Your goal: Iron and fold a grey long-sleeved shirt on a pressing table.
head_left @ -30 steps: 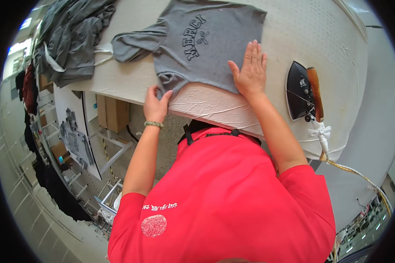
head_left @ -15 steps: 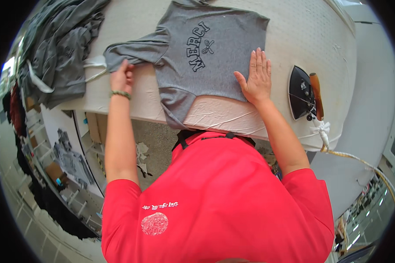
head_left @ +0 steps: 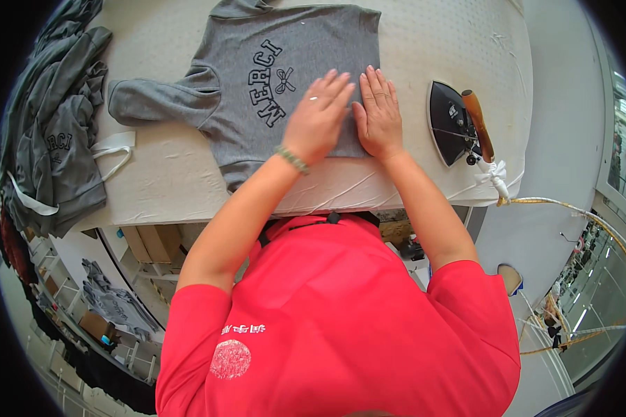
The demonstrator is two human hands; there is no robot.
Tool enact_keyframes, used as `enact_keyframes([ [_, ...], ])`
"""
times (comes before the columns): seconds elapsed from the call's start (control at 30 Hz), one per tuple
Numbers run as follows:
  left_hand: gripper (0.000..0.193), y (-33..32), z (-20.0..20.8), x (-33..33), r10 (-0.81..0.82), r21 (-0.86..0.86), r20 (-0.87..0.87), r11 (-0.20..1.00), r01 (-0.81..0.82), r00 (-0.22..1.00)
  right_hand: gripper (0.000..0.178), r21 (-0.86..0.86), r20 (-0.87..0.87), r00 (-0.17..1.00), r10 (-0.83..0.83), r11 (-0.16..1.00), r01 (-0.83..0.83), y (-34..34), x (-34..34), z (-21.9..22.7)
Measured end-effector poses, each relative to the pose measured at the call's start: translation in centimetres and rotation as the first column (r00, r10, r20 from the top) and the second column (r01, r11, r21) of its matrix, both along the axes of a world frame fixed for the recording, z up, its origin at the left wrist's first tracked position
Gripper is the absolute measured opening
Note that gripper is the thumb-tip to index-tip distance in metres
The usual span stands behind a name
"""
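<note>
A grey sweatshirt (head_left: 238, 59) with dark lettering and a small bow on its front lies spread on the padded, cream-covered ironing table (head_left: 156, 177). My right hand (head_left: 381, 118) rests flat on the cloth beside its right edge, fingers stretched out. Close beside it, my left hand (head_left: 318, 119), with a beaded bracelet at the wrist, is over the front of the garment. Its fingers are straight and nothing is held; whether the palm presses the cloth cannot be told. One sleeve reaches out to the left, and my left forearm partly covers the near sleeve.
An iron (head_left: 451, 125) with a wooden handle stands to the right, its hose (head_left: 563, 208) running off the table. At the left edge lies a heap of grey garments (head_left: 66, 139) with white straps. Below the table are cardboard boxes (head_left: 153, 243).
My left hand has left the left sleeve and crossed right, beside my right hand. The lower sleeve is now mostly behind my left forearm. The whole view has shifted a little.
</note>
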State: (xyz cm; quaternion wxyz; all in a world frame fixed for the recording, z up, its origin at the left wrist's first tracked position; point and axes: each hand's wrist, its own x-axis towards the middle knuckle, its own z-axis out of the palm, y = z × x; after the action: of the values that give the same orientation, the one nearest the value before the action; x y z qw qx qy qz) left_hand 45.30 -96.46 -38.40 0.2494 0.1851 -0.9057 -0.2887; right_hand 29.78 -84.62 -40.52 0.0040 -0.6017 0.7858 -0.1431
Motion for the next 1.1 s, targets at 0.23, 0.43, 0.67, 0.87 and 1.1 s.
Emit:
enact_keyframes([
  [0.23,0.06,2.2,-1.0,-3.2,0.04,-0.108,0.183,0.994,-0.02,0.982,0.032,-0.213,0.346,0.899,-0.269,0.911,0.354,0.4,-1.4,1.7],
  [0.43,0.067,3.7,-0.6,-3.5,0.079,-0.171,0.258,0.985,-0.035,0.963,0.024,-0.111,0.319,0.913,-0.254,0.947,0.302,-0.4,-3.2,2.8],
  [0.67,0.062,4.8,-1.0,-3.9,0.09,-0.211,0.283,0.977,-0.03,0.955,0.024,0.089,0.784,0.523,-0.333,0.895,0.436,0.0,-3.3,1.8],
  [0.87,0.058,5.0,-1.4,-4.6,0.149,-0.245,0.313,0.967,-0.072,0.938,0.034,0.429,0.896,-0.009,-0.444,0.86,0.277,5.9,-1.4,1.3],
  [1.1,0.06,6.1,-1.2,-4.6,0.203,-0.304,0.385,0.949,-0.084,0.9,0.05,-0.051,0.488,0.872,-0.033,0.997,0.066,2.6,-0.6,5.8],
])
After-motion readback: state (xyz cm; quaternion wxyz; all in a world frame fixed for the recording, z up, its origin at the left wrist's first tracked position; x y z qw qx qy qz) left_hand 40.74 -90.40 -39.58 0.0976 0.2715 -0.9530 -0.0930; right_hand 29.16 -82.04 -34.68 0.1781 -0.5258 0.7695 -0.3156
